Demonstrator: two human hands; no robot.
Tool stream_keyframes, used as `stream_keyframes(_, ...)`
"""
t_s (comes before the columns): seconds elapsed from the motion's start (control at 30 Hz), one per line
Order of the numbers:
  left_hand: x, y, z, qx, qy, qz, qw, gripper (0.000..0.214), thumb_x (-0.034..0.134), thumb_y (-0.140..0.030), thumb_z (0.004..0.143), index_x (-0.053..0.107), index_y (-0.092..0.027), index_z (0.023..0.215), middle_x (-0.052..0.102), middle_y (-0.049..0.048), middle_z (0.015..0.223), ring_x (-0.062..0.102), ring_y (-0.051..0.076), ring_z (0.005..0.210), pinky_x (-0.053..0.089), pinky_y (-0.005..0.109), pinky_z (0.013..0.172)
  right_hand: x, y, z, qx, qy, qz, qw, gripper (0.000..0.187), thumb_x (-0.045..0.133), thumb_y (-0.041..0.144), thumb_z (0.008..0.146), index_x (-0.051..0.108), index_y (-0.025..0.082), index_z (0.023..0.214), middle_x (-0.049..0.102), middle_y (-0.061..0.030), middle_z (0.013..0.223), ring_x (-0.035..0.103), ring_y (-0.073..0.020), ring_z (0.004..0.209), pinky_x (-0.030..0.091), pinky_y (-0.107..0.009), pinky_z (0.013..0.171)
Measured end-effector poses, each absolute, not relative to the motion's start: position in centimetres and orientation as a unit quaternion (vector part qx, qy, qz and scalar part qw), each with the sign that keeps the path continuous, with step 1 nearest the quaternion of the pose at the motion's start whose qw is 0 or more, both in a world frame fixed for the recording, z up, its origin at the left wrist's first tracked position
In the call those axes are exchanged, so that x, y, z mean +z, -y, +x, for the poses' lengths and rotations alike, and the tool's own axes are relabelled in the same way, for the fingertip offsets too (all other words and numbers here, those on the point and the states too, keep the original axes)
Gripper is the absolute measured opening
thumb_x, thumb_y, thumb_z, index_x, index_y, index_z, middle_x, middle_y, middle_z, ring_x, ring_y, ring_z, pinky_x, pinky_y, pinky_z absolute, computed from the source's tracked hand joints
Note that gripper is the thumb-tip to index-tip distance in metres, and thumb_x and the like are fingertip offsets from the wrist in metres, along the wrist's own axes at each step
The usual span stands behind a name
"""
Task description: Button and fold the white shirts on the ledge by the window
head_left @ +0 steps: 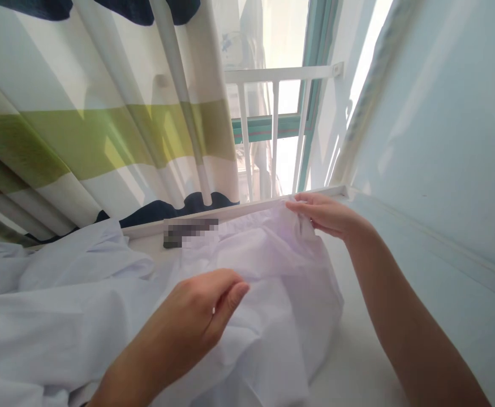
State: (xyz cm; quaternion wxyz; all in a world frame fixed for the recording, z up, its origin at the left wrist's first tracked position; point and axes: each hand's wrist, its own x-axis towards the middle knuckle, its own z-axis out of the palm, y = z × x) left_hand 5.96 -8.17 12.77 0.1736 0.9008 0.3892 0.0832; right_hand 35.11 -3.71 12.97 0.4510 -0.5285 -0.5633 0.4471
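Sheet (272,277) with edge between right fingers (310,208), wrinkles beneath left hand (200,311).

Hands (198,308) at rumpled white sheet (281,316)

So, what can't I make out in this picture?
All in the head view:
Dark object: identity lost to pixelation.
Left hand: any grip is hidden behind the hand itself.
White cloth: lower end cut off by the bottom edge.
Window: how far it runs left is hidden by the curtain.

Sheet (275,254) cut off; dark object (177,232) pixelated
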Motion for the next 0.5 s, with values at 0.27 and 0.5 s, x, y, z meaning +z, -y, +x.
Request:
stream_keyframes(0.27,7.4,9.4,9.4,-0.134,-0.364,0.901,0.194,0.046,0.063,-0.044,0.077,0.061,-0.021,0.117,0.07,0.015,0.108,0.066,0.038,0.096,0.05,0.044,0.077,11.2,2.4,30.9,0.501,0.679,-0.438,0.31,0.029,0.064,0.037,0.087,0.066,0.02,0.11,0.068,-0.0064,0.11,0.065,-0.017,0.098,0.052,-0.034,0.091)
stream_keyframes(0.5,10.9,6.5,6.1,-0.111,-0.357,0.903,0.211,0.017,0.04,-0.027,0.087,0.056,-0.024,0.082,0.069,0.0039,0.085,0.066,0.023,0.081,0.047,0.03,0.07,11.0,2.7,35.9,0.394,0.647,-0.646,0.091,0.045,0.068,0.056,0.077,0.068,0.015,0.094,0.07,-0.0113,0.097,0.066,-0.0229,0.088,0.055,-0.034,0.073)
